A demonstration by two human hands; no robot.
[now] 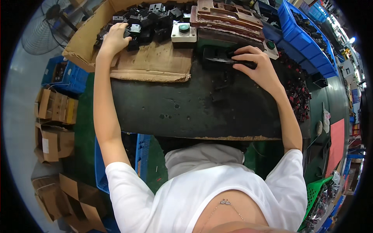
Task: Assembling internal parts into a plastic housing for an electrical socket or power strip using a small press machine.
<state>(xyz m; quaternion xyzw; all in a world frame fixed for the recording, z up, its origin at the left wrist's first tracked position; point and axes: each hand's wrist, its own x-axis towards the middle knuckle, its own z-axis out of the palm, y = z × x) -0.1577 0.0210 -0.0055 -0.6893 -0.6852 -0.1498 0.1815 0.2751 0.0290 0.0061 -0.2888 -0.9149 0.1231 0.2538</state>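
Observation:
At the far left of the bench, my left hand (113,40) reaches into a heap of small black plastic parts (157,29) in a cut-open cardboard box (151,64). Its thumb and fingers are apart at the heap's edge, and I see nothing gripped in them. My right hand (254,62) is closed round a slim black tool with a thin shiny tip (221,60), which points left. That tip lies over a dark block-like fixture (210,54), whose details are lost in shadow.
A white box with a green push button (184,32) stands between the heap and stacked brown plates (229,17). A second button box (271,49) sits beyond my right hand. Blue bins (307,39) line the right; small red-and-black parts (297,87) lie along the bench's right side.

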